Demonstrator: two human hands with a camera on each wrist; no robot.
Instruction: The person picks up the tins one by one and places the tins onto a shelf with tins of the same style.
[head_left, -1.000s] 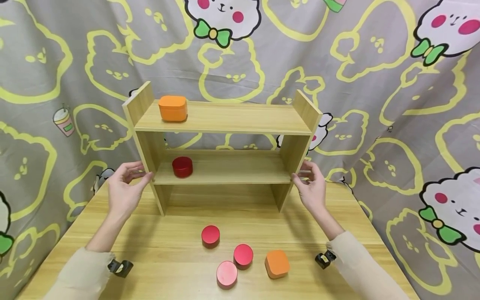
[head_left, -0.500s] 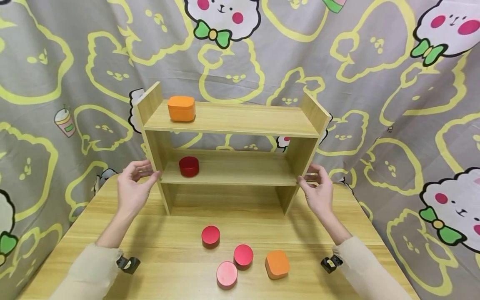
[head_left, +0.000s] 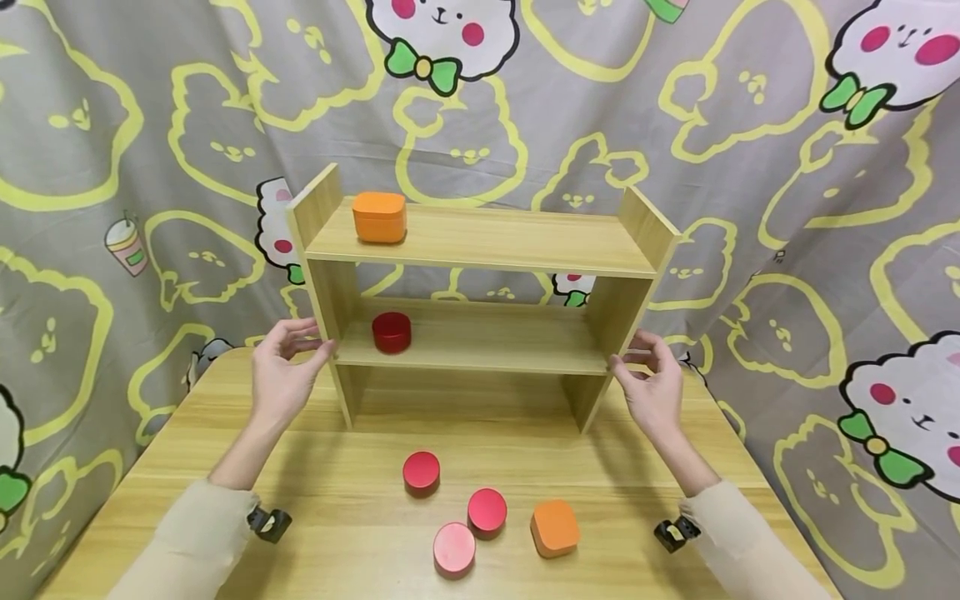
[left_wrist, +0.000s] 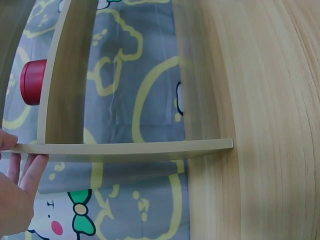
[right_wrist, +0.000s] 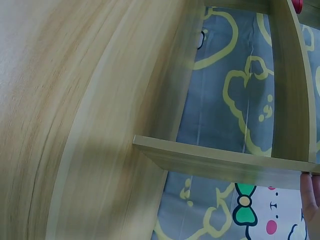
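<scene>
A light wooden shelf unit (head_left: 495,337) stands upright on the table. My left hand (head_left: 285,375) holds its left side panel at middle-board height, thumb at the front edge and fingers along the outer face. On the opposite side panel, my right hand (head_left: 654,390) grips at about the same height. An orange rounded box (head_left: 380,218) sits at the left of the top board. Below it, a dark red round tin (head_left: 392,333) rests on the middle board. In the right wrist view only some fingers (right_wrist: 310,197) show, against the panel's outer face.
In front of the unit, two red round tins (head_left: 422,472) and a pinkish one (head_left: 453,548) lie on the wooden table (head_left: 337,533). An orange rounded box (head_left: 555,527) is to their right. A patterned grey curtain (head_left: 480,117) hangs behind.
Both hands have moved to the right together with the shelf unit, carrying the orange box and dark red tin on it. The things on the table in front have stayed put.
</scene>
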